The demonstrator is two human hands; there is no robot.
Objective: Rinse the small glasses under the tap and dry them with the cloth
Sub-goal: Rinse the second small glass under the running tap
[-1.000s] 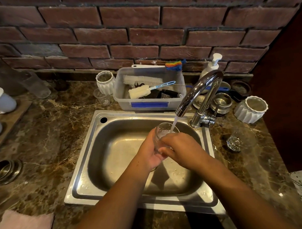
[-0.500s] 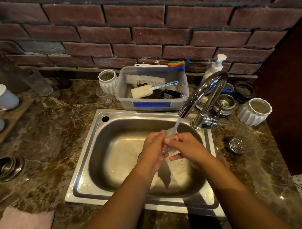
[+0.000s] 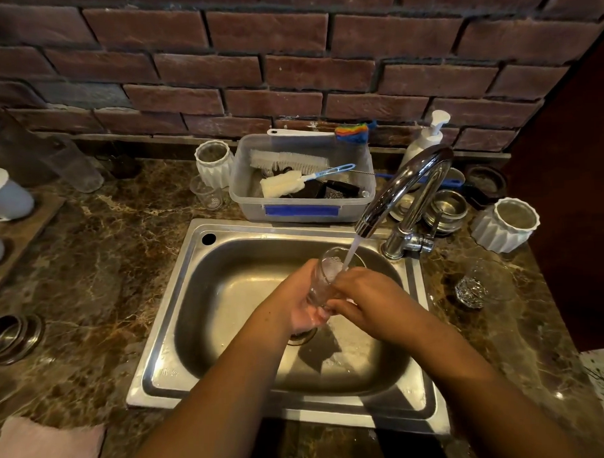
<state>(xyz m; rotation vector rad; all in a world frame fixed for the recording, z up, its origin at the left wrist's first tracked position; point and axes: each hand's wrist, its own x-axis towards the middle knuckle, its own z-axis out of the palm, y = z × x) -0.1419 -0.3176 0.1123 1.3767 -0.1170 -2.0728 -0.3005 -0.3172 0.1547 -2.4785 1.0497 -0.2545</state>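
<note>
A dark marbled counter [image 3: 106, 252] runs below a red brick wall [image 3: 288, 75], with a steel sink [image 3: 162, 336] set into it, and both hands meet over the basin. The left hand [image 3: 301, 299] cups a small clear glass [image 3: 324, 279] from the left and from beneath. The right hand [image 3: 368, 295] curls its fingers onto the glass from the other side, so both hands are clamped on it and touch each other. The glass lies between the palms with its long axis tilted up and away from the person. Its open mouth pokes out beyond the fingers toward the tap [image 3: 408, 184], and the stream [image 3: 350, 256] falls into that mouth. The left hand seems to carry the weight, so the right looks freer to let go. The pink cloth [image 3: 44, 446] lies on the counter well to the near left of the left hand, which makes that arm the nearer one for reaching it. Half a second ago the hands were closed over the glass, almost hiding it, and water struck the fingers. Now the mouth shows again and takes the water.
</note>
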